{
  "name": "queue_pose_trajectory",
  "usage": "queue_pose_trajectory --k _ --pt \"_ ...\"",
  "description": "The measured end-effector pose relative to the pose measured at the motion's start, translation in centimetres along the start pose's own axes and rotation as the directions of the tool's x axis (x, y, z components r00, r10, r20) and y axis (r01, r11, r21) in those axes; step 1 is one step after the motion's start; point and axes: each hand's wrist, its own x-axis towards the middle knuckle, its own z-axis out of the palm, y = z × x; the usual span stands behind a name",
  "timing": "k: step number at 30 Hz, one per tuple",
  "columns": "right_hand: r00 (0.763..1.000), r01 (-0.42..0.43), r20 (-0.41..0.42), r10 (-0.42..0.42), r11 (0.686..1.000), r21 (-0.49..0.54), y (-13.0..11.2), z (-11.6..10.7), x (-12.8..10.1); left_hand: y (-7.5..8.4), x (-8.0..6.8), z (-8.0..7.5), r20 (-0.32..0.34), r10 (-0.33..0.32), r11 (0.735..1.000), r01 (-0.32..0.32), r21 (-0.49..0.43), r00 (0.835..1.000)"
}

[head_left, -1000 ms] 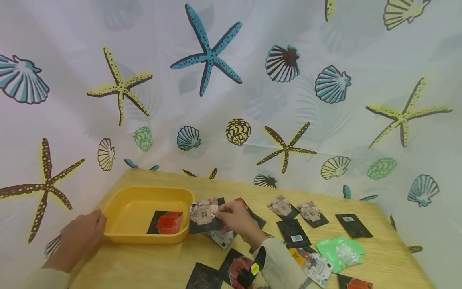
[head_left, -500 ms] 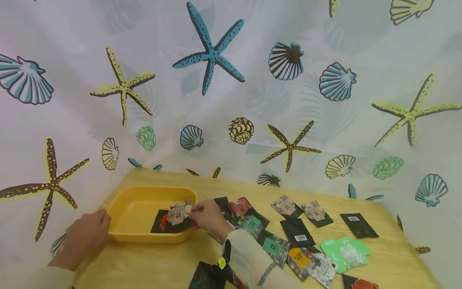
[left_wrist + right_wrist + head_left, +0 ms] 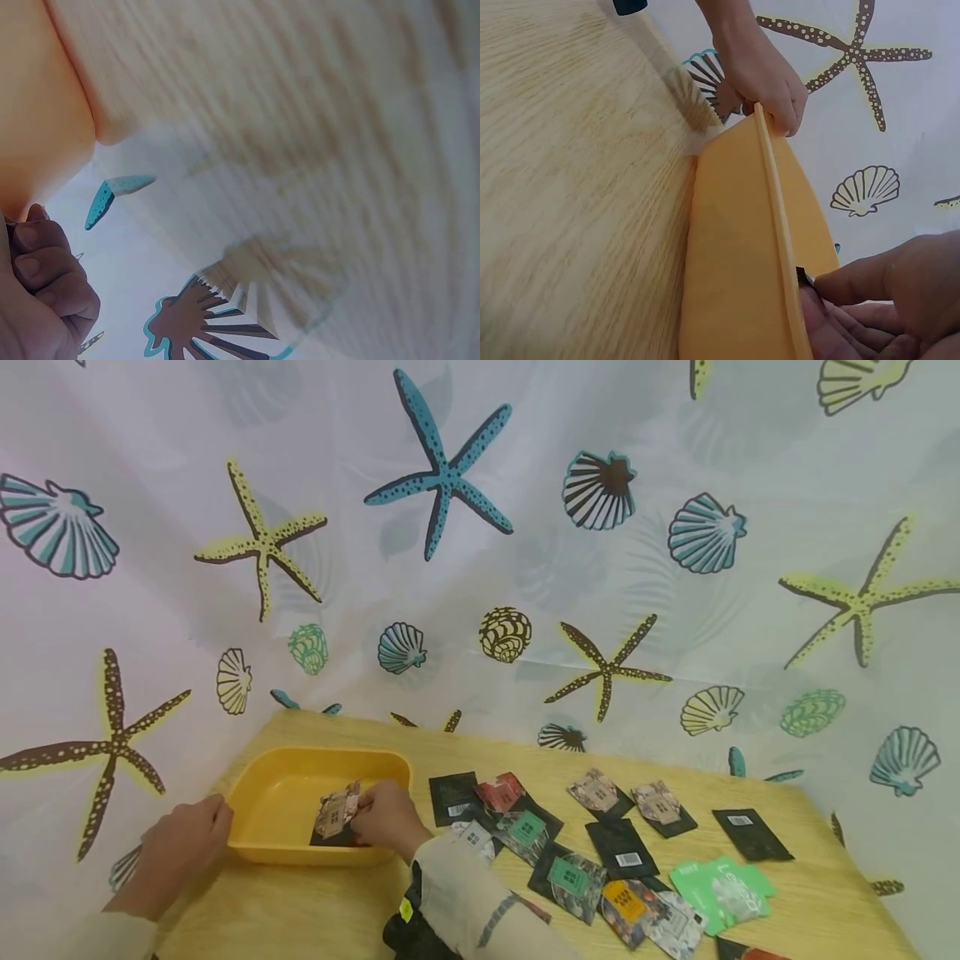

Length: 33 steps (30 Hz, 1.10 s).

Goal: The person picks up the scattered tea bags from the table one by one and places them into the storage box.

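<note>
A yellow plastic basin (image 3: 266, 797) stands at the left of the table. My left hand (image 3: 187, 839) grips its left rim, with the thumb over the edge and curled fingers outside, as the right wrist view also shows. Inside the basin my right hand (image 3: 392, 817) pinches a small flat black packet (image 3: 335, 814) with a pinkish floral front and a beige label. The packet lies low over the basin's right half. It covers the red-fronted packet seen there before. In the right wrist view, only a dark edge of the packet (image 3: 804, 276) shows between thumb and fingers.
Several similar flat packets lie scattered right of the basin, including a green-labelled packet (image 3: 570, 881), an orange-labelled packet (image 3: 624, 906) and a black packet (image 3: 621, 847). A light-green pouch (image 3: 720, 889) lies farther right. A starfish-printed curtain (image 3: 480, 568) hangs behind the table (image 3: 300, 910).
My right hand has carried the floral packet leftward from over the loose packets, across the basin's right rim and down inside. The left hand stays on the rim.
</note>
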Motion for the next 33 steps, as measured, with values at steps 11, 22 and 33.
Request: queue_pose_trajectory --k 11,22,33 --pt "0.949 0.241 0.228 -0.217 0.967 -0.083 1.8 -2.1 -1.2 0.4 -0.2 0.6 -0.025 0.039 0.999 -0.038 0.018 0.999" --pt "0.972 0.231 0.067 -0.223 0.963 -0.14 7.4 -12.4 -3.3 0.1 -0.3 0.0 -0.028 0.075 0.997 -0.075 0.017 0.997" --pt "0.99 0.137 0.013 -0.142 0.92 -0.368 11.6 -14.0 -4.1 0.2 0.2 0.1 -0.013 0.093 0.996 -0.093 0.012 0.996"
